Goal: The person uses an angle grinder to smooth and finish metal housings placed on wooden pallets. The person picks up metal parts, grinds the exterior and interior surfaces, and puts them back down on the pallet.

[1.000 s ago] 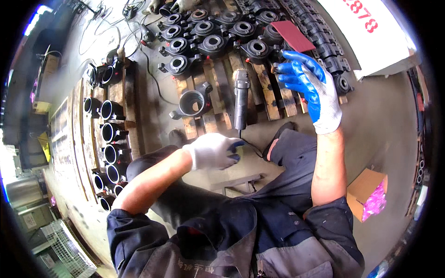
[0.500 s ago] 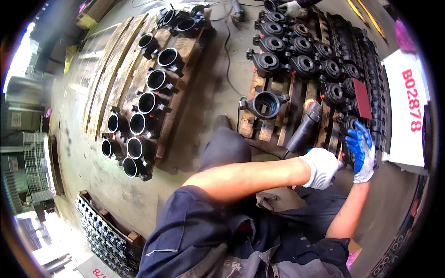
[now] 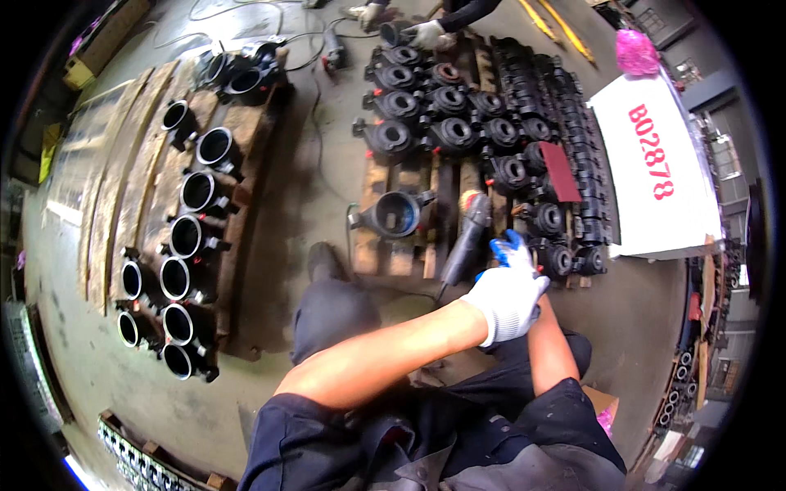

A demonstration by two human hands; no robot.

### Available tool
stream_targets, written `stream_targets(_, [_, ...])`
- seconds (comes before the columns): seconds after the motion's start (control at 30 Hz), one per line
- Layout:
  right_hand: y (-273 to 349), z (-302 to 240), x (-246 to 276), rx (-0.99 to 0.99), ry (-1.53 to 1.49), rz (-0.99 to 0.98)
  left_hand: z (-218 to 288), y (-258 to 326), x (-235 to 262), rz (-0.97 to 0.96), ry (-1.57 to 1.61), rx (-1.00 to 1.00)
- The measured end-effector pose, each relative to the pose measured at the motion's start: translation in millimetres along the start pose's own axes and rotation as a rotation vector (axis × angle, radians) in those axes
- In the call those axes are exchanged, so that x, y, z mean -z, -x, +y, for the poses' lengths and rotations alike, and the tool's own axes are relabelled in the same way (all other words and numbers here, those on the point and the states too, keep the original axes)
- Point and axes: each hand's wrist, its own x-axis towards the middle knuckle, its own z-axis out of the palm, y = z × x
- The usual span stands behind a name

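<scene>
Bare concrete floor (image 3: pixel 311 196) runs as an open lane between two wooden pallets, with more free floor at 3 o'clock beside a white sheet (image 3: pixel 655 172). Both hands meet just below the near pallet (image 3: pixel 409 245), at its front edge. The left hand (image 3: pixel 509 301), in a white glove, lies curled over the right hand (image 3: pixel 512 250), whose blue glove shows only at the fingertips; how tightly either is closed cannot be told. An angle grinder (image 3: pixel 467 237) lies tilted on the pallet, its tail touching the hands, though whether they grip it is hidden. One open grey valve body (image 3: pixel 395 214) sits at 9 o'clock from the grinder. Behind, black castings (image 3: pixel 458 106) crowd together, too packed to count. The left pallet (image 3: pixel 164 196) carries ten ring-mouthed housings (image 3: pixel 187 237). At 12 o'clock another person's gloved hand (image 3: pixel 427 34) is cut off by the rim.
</scene>
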Motion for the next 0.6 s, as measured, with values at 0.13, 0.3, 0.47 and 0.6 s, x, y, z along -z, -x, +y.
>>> stream_targets(0.13, [19.1, -20.8, -63.7, -0.125, 0.177, 0.08, -11.7, 9.3, -3.6, -0.005, -0.062, 0.023])
stream_targets(0.3, [-29.4, 61.0, -33.5, 0.048, -0.053, 0.177, 14.3, -4.3, -6.5, -0.01, -0.065, -0.131])
stream_targets(0.47, [5.0, 11.0, -151.0, -0.018, 0.031, 0.163, -3.2, 20.3, 4.5, 0.003, -0.115, -0.022])
stream_targets(0.6, [-17.9, 18.9, -143.5, -0.072, -0.041, 0.272, 5.2, 14.9, 17.9, -0.108, -0.007, -0.018])
